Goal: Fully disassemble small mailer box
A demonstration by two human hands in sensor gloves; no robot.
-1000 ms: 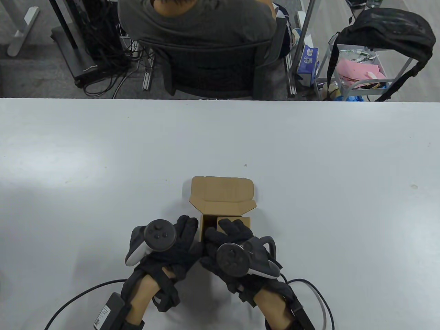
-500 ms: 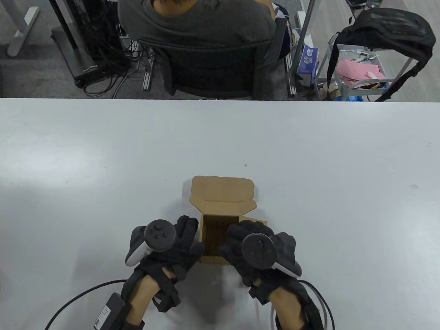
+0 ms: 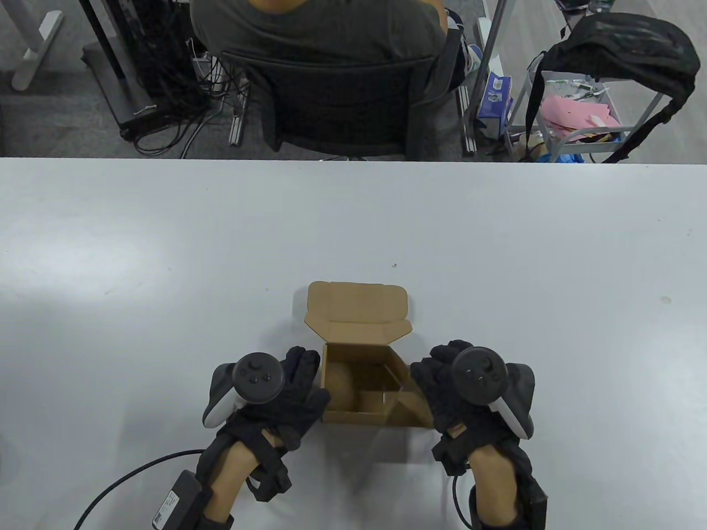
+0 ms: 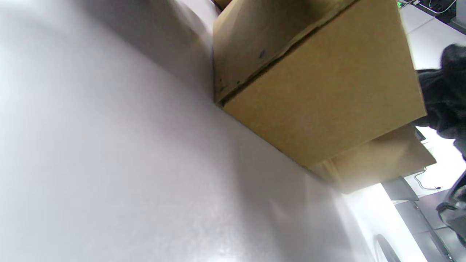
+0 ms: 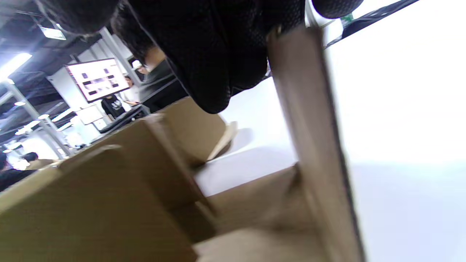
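Tabletop [image 3: 165, 248] carries the box [image 3: 353, 386], lid open at its far side; left hand [image 3: 276, 397] rests flat against box's left wall as a brace, right hand [image 3: 458, 386] grips the folded-out right wall.

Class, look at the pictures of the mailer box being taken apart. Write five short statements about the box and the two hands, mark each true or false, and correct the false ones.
1. The mailer box has its lid closed. False: the lid is open, folded back away from the person.
2. The left hand rests against the box's left side. True.
3. The right hand is inside the box. False: it is outside, at the box's right, where the right wall panel leans outward.
4. The box lies on a white table. True.
5. The left wall is folded flat. False: it stands upright.
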